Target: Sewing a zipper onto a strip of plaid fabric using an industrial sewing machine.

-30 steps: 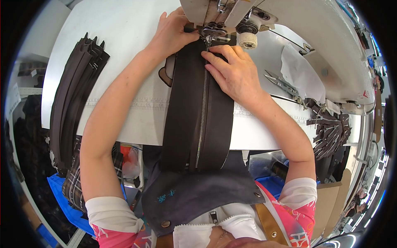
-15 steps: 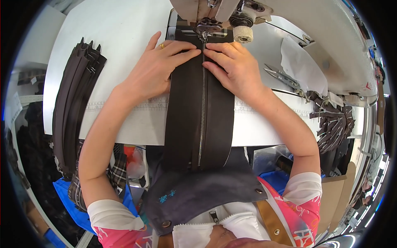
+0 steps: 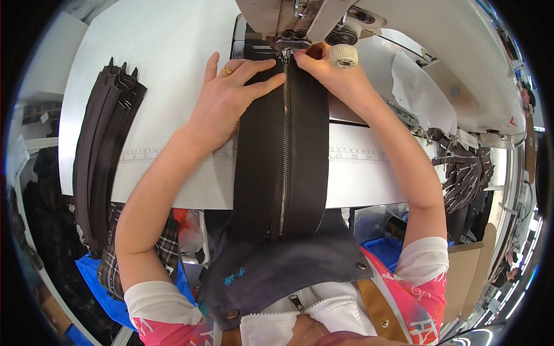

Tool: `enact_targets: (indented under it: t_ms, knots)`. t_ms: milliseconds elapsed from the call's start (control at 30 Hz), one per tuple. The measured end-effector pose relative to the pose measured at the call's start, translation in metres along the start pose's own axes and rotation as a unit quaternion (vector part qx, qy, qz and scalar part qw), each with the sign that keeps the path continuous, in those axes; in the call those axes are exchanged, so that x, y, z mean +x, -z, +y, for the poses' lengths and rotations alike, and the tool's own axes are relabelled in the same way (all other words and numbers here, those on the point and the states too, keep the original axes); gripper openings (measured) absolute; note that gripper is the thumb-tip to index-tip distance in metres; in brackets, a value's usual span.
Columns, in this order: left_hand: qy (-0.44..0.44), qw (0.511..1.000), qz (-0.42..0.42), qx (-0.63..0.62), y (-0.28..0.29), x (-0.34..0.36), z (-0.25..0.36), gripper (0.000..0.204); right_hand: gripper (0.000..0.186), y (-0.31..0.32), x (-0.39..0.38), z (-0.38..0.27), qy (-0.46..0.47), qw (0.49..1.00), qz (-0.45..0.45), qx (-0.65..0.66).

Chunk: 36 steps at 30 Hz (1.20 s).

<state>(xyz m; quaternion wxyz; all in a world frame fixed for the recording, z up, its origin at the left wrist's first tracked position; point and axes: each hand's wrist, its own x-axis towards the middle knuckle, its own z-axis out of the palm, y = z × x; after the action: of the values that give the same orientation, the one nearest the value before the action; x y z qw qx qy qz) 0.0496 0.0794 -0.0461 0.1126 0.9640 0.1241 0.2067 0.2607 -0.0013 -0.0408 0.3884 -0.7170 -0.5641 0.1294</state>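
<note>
A dark brown fabric piece with a metal zipper down its middle lies under the presser foot of a sewing machine. Its near end hangs over the table edge toward my apron. My left hand lies on the fabric left of the zipper, fingers stretched and apart, the index fingertip at the teeth. Right beside the presser foot, my right hand has its thumb and fingers bent together; the machine head partly covers them, and what they grip is hidden.
A stack of dark zippered strips drapes over the table's left side. At right are thread snips, a white cloth and a bundle of dark strips. A printed ruler crosses the white table.
My right hand has moved away from me, from the fabric beside the zipper up to the presser foot, and its fingers have curled in. My left hand's fingers have spread slightly.
</note>
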Motion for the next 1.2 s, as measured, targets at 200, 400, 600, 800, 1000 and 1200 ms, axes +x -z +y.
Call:
enact_targets:
  t_ms: [200, 400, 600, 800, 1000, 1200]
  knots:
    - [0.005, 1.0, -0.01, 0.014, 0.0, -0.001, -0.002, 0.065, 0.027, 0.004, -0.003, 0.015, -0.021, 0.99, 0.03, 0.136]
    - [0.001, 1.0, 0.0, 0.01, -0.001, -0.001, -0.003, 0.065, 0.02, -0.008, -0.001, 0.013, 0.045, 0.998, 0.047, -0.008]
    - [0.005, 1.0, -0.002, 0.011, -0.002, 0.0, -0.003, 0.048, 0.026, -0.012, 0.001, 0.01, 0.196, 0.95, 0.055, -0.235]
    - [0.007, 1.0, 0.002, 0.002, -0.002, -0.001, -0.003, 0.048, 0.022, -0.004, -0.007, 0.006, 0.051, 0.996, 0.033, -0.063]
    - [0.018, 1.0, -0.002, -0.002, -0.001, -0.002, -0.004, 0.047, 0.022, 0.013, -0.006, -0.02, -0.146, 0.965, -0.079, 0.201]
    - [0.011, 1.0, -0.004, 0.008, -0.002, -0.001, -0.005, 0.047, 0.02, 0.021, 0.001, 0.005, -0.177, 0.901, -0.106, 0.381]
